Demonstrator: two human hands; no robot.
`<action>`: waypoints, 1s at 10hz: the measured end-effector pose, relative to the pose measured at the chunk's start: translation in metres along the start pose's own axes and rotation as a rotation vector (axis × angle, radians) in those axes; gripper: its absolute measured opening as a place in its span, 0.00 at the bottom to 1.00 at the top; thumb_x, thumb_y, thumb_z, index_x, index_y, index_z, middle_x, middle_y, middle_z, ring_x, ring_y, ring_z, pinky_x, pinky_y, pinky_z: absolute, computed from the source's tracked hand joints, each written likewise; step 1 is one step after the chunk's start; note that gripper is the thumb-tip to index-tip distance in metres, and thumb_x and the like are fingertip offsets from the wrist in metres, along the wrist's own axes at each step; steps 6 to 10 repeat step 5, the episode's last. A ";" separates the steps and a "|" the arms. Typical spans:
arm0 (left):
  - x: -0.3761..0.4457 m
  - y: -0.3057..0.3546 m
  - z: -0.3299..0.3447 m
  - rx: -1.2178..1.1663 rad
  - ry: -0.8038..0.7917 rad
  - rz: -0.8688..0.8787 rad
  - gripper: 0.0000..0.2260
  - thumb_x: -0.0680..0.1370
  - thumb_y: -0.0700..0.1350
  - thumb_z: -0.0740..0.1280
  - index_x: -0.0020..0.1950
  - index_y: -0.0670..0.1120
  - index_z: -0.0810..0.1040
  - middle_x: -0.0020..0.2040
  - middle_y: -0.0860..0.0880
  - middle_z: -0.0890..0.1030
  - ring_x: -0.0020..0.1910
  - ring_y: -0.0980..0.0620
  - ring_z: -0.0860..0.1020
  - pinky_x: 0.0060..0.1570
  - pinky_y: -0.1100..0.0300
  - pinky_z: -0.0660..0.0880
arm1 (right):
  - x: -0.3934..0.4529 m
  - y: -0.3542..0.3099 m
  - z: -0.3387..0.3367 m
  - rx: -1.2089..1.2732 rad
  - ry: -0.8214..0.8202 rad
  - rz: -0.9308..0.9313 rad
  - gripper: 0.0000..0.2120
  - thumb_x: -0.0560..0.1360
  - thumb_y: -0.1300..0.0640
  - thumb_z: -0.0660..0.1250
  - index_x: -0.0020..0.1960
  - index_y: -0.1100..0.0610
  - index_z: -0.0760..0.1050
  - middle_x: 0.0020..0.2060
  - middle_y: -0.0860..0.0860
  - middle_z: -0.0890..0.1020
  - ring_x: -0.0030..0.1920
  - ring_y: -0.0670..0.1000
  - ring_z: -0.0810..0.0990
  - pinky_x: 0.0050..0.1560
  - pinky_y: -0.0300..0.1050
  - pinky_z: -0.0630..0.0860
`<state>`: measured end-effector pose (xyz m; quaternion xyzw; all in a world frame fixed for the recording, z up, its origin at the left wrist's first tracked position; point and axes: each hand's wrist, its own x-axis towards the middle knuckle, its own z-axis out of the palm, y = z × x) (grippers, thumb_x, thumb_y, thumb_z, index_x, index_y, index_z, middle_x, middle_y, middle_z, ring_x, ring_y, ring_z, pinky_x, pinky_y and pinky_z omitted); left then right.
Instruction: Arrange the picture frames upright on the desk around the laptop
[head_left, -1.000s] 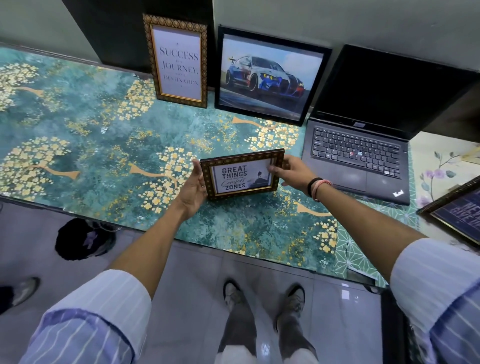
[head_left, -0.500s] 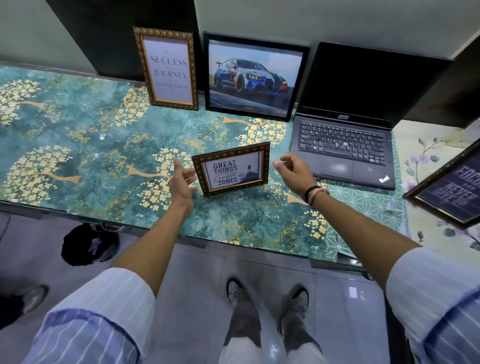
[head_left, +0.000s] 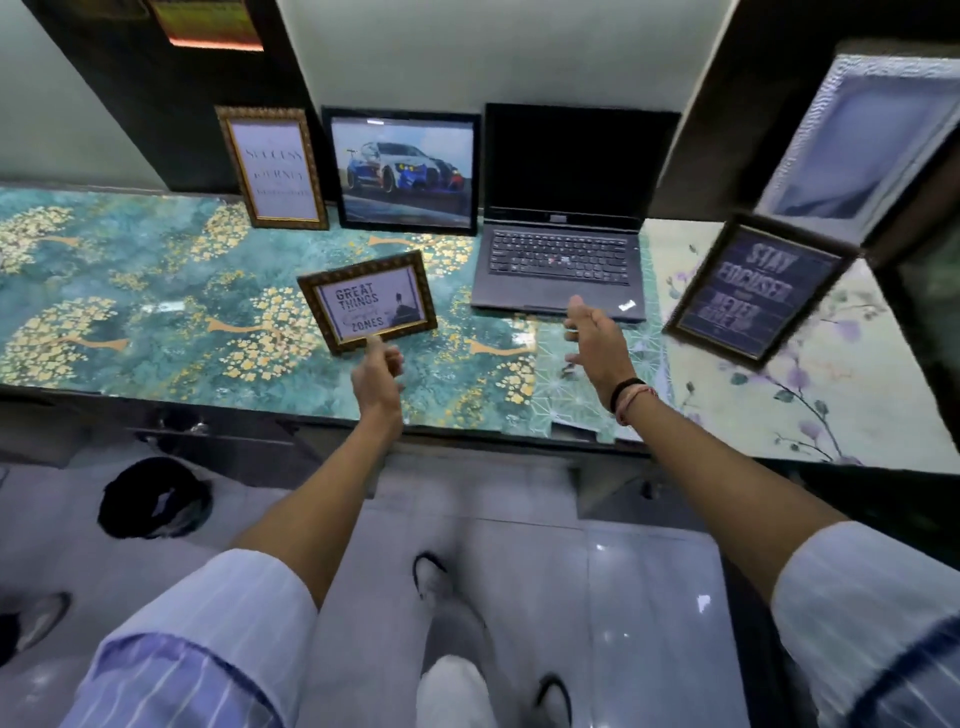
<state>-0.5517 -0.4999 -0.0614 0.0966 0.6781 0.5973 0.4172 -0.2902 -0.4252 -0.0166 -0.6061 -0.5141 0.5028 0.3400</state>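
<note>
A small gold-edged "Great Things" frame (head_left: 370, 303) stands upright on the desk, left of the open black laptop (head_left: 563, 260). My left hand (head_left: 378, 375) hovers just below it, fingers loosely curled, holding nothing. My right hand (head_left: 597, 340) is open in front of the laptop, holding nothing. A tall gold "Success" frame (head_left: 274, 167) and a black car-picture frame (head_left: 406, 170) lean upright against the back wall. A dark "Stay Focused" frame (head_left: 756, 293) lies on the desk right of the laptop.
The desk (head_left: 130, 291) has a teal and gold flowered top, with a pale floral mat (head_left: 831, 395) at the right. A dark cabinet with a blue-grey panel (head_left: 862, 150) overhangs the right side. A black bag (head_left: 153, 499) sits on the floor.
Both hands let go of the small frame, which now stands by itself. My right hand moved right, in front of the laptop. The view swung right, showing more of the "Stay Focused" frame.
</note>
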 end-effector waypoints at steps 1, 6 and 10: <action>-0.059 -0.002 0.017 0.033 -0.156 -0.003 0.24 0.82 0.62 0.59 0.48 0.42 0.81 0.43 0.45 0.81 0.39 0.50 0.78 0.41 0.55 0.72 | -0.042 -0.005 -0.048 0.069 0.008 -0.004 0.29 0.80 0.37 0.57 0.65 0.61 0.74 0.61 0.58 0.79 0.58 0.55 0.80 0.57 0.60 0.80; -0.193 0.079 0.026 0.077 -0.562 0.215 0.29 0.82 0.66 0.55 0.60 0.43 0.82 0.58 0.40 0.83 0.57 0.43 0.82 0.62 0.43 0.76 | -0.141 -0.068 -0.117 0.258 0.059 -0.223 0.22 0.81 0.38 0.55 0.56 0.55 0.77 0.57 0.57 0.81 0.57 0.55 0.81 0.58 0.59 0.79; -0.193 0.079 0.026 0.077 -0.562 0.215 0.29 0.82 0.66 0.55 0.60 0.43 0.82 0.58 0.40 0.83 0.57 0.43 0.82 0.62 0.43 0.76 | -0.141 -0.068 -0.117 0.258 0.059 -0.223 0.22 0.81 0.38 0.55 0.56 0.55 0.77 0.57 0.57 0.81 0.57 0.55 0.81 0.58 0.59 0.79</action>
